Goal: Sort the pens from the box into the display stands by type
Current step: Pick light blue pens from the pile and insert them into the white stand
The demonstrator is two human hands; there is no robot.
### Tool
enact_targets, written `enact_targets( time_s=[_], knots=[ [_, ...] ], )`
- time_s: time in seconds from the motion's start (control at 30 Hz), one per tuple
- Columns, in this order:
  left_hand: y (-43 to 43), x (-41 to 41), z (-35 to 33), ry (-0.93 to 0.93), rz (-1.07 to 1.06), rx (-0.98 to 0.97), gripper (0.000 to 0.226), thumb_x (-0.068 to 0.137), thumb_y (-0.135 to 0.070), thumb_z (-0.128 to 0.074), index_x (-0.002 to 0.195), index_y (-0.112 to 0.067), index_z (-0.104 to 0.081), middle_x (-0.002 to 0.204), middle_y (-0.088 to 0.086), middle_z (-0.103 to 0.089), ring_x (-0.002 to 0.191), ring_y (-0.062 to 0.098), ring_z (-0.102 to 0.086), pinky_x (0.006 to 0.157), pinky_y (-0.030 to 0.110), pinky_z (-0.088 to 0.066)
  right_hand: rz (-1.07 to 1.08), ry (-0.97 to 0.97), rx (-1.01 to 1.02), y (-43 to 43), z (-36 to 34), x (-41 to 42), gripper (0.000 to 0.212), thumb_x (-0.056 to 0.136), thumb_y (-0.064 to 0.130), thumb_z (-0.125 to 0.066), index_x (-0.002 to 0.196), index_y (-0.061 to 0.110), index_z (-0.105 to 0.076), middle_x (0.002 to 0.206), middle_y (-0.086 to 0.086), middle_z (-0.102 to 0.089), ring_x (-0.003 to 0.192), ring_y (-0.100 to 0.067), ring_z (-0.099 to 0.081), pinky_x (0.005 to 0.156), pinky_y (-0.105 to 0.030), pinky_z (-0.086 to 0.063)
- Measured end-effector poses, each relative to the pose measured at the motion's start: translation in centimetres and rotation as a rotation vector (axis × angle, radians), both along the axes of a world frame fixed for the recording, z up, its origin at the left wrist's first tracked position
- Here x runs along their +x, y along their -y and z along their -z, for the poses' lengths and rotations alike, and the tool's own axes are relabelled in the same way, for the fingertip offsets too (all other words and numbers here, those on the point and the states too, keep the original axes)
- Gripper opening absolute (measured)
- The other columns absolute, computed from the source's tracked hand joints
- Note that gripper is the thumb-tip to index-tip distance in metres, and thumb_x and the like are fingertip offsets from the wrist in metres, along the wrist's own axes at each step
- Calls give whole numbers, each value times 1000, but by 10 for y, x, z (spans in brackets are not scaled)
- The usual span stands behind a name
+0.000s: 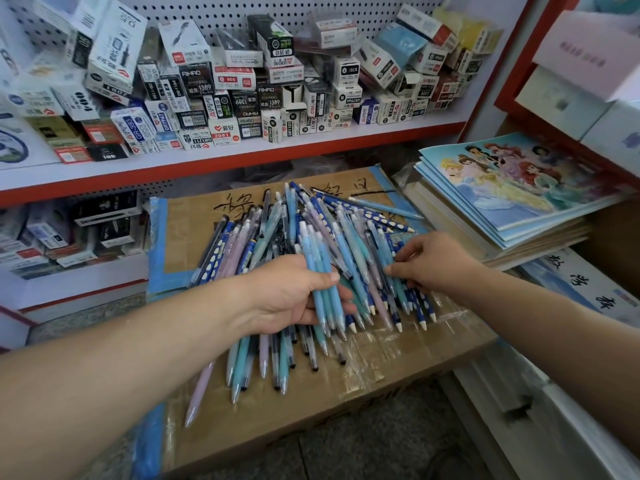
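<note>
Gripping pens (320, 261), left hand (287, 296) (right hand (433, 261) on pile (277, 230))

Stationery shop corner, white shelving trimmed in red.
A white pegboard back panel (277, 8) rises behind the upper shelf (242, 161), which is heaped with small printed refill cartons (242, 98) lying at all angles. The lower shelf (79, 289) at the left holds more packets in shadow. At the right, a stack of cartoon-princess exercise books (502, 181) sits beside a red upright (512, 64). The floor (363, 448) is grey and speckled, under even light.
</note>
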State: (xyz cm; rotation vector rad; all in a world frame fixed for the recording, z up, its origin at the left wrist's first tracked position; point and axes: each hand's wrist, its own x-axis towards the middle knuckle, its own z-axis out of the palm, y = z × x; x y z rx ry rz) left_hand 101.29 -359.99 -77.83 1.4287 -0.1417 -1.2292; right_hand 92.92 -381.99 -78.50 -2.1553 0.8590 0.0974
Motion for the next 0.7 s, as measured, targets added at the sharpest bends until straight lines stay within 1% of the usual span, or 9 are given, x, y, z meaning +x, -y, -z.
enact_targets(
  time_s=[0.1,0.23,0.33,0.4,0.47,0.57,0.6,0.63,0.7],
  knots=[
    [1,-1,-1,-50,-40,-32,11,102,-4,-52,112,-8,-54,83,13,-70,92,33,-74,94,55,-56,17,-43,59,-3,-3,1,26,78,23,-88,92,10,-70,76,-11,-70,58,-16,-61,49,-25,-49],
    [0,-1,2,-93,-84,-66,18,102,-1,-51,117,-8,-58,89,14,-72,91,31,-75,87,50,-59,45,-66,95,-8,-12,2,15,84,16,-82,88,7,-70,72,-8,-64,57,-16,-56,46,-24,-47],
    [0,-2,2,-94,-96,-109,28,99,-4,-57,126,-5,-57,94,15,-72,93,30,-74,85,45,-60,47,46,142,-18,-25,4,13,85,16,-80,89,9,-70,71,-7,-62,59,-16,-56,50,-25,-49],
    [-1,-3,1,-91,-59,-152,34,96,-8,-60,130,-4,-59,101,16,-72,96,28,-72,87,43,-60,-41,118,262,-32,-35,6,16,84,16,-82,94,10,-72,73,-6,-68,59,-14,-63,53,-24,-52],
    [-3,-4,1,-76,-3,-187,35,95,-9,-61,130,-5,-61,112,18,-71,99,27,-71,84,39,-61,-131,136,391,-49,-40,7,20,84,13,-82,99,7,-71,75,-10,-72,60,-15,-68,56,-24,-55],
    [-6,-1,3,-37,3,-166,34,96,-4,-60,130,-8,-62,116,17,-69,100,26,-70,79,38,-61,-184,151,528,-61,-39,11,13,88,6,-75,97,0,-70,78,-17,-75,61,-21,-72,57,-28,-60],
    [-7,1,4,-23,-4,-149,33,96,-2,-59,129,-9,-63,116,17,-70,98,25,-71,79,38,-61,-176,163,510,-61,-37,13,12,88,7,-75,96,0,-71,77,-17,-74,61,-21,-71,57,-28,-60],
    [-8,3,4,-15,-14,-131,33,97,-1,-59,128,-8,-63,116,18,-70,95,24,-71,81,39,-61,-161,176,412,-58,-34,15,12,88,10,-76,95,1,-71,75,-14,-74,59,-19,-70,56,-28,-60],
    [-11,6,3,-21,-44,-106,31,96,1,-59,126,-7,-62,114,19,-69,90,23,-72,87,44,-60,-152,172,84,-48,-25,19,17,87,23,-80,90,10,-72,71,-7,-72,56,-17,-68,55,-30,-59]
  ],
)
